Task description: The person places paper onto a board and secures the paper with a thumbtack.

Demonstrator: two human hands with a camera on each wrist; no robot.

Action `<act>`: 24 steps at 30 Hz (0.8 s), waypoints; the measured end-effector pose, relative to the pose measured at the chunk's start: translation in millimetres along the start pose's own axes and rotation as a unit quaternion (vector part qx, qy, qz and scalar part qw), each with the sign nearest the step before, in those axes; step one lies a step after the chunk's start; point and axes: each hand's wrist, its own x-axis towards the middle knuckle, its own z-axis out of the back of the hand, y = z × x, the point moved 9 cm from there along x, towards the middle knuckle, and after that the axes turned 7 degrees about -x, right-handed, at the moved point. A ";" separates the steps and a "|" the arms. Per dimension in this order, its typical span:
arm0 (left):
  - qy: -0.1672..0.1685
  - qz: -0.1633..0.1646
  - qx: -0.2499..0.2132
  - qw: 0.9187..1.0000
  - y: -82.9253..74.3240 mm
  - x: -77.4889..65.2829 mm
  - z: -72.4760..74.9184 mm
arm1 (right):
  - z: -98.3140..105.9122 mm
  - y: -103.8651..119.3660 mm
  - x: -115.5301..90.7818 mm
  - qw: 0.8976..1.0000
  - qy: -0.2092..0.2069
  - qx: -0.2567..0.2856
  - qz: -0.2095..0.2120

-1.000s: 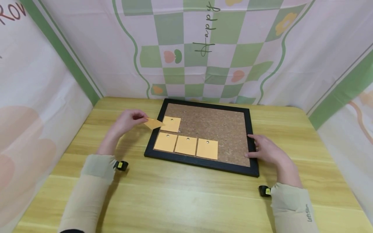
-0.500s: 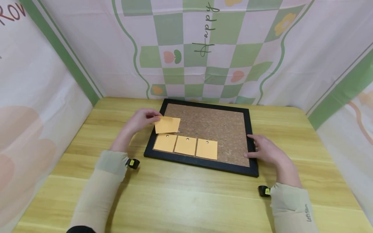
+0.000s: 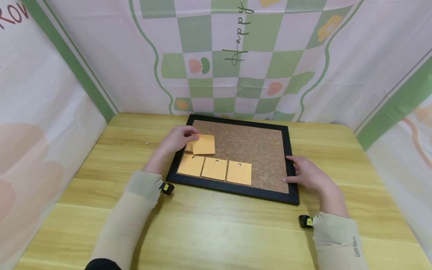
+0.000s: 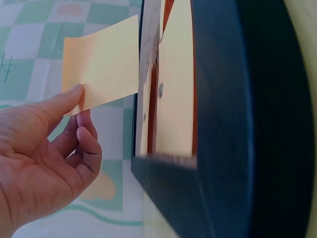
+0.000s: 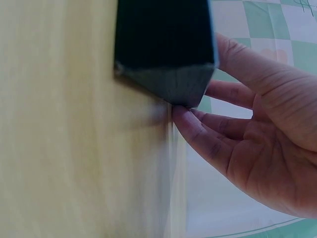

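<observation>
My left hand (image 3: pixel 176 139) pinches a yellow-orange sticky note (image 3: pixel 204 145) by its left edge, over the left part of a black-framed cork board (image 3: pixel 253 146). In the left wrist view, the note (image 4: pixel 106 67) stands out flat from between thumb and fingers. It largely covers another note (image 3: pixel 189 146) in the second row. Along the board's near edge lie three pinned notes, a left one (image 3: pixel 190 167), a middle one (image 3: pixel 214 170) and a right one (image 3: pixel 239 174). My right hand (image 3: pixel 310 173) grips the frame's right side, thumb over the top; in the right wrist view, fingertips touch the frame's (image 5: pixel 166 47) lower edge.
A small shiny pin-like piece (image 3: pixel 147 143) lies on the wooden table (image 3: pixel 216 228) left of the board. Behind the table hangs a patterned cloth (image 3: pixel 226 86). Black wrist cameras, left (image 3: pixel 167 188) and right (image 3: pixel 305 221), stick out beside the sleeves.
My left hand has carried the note rightward, from beside the frame to over the second-row note, turning it flatter. The small piece on the table has come into view. My right hand stays put.
</observation>
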 end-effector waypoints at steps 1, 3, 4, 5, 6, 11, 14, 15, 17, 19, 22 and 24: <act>0.002 0.000 -0.002 1.000 -1.0 1.6 -2.3 | 0.0 -0.1 0.1 1.000 0.000 0.000 0.000; 0.006 0.002 -0.002 1.000 -3.8 4.2 -6.5 | 0.3 -0.2 0.2 1.000 -0.001 -0.001 0.001; 0.007 0.004 -0.005 1.000 -4.7 5.4 -8.2 | 0.5 -0.2 0.1 1.000 -0.001 -0.001 0.001; 0.009 0.004 -0.007 1.000 -5.6 6.8 -10.0 | 0.6 -0.1 -0.1 1.000 -0.001 0.000 0.002; 0.010 0.005 -0.007 1.000 -6.0 8.3 -11.8 | 0.7 -0.1 -0.2 1.000 -0.001 -0.001 0.002; 0.020 0.005 -0.007 1.000 -9.6 14.5 -20.0 | 0.3 0.1 -0.3 1.000 0.000 0.000 0.001; 0.025 0.006 -0.004 1.000 -12.9 16.8 -24.1 | -0.3 -0.7 0.2 1.000 0.001 0.002 -0.001; 0.026 0.007 -0.002 1.000 -13.5 17.6 -25.3 | -0.6 -0.7 0.2 1.000 0.002 0.002 -0.001; 0.029 0.010 0.002 1.000 -14.4 19.4 -28.1 | -0.9 -0.8 0.4 1.000 0.002 0.004 -0.001; 0.031 0.015 0.004 0.999 -14.7 21.4 -30.5 | -0.9 -0.7 0.3 1.000 0.002 0.004 0.000; 0.035 0.020 0.007 0.999 -14.4 24.3 -34.2 | -0.5 -0.2 -0.1 1.000 0.001 0.003 0.000; 0.037 0.020 0.006 0.999 -15.0 26.0 -36.1 | 0.1 0.2 -0.3 1.000 -0.001 0.000 0.001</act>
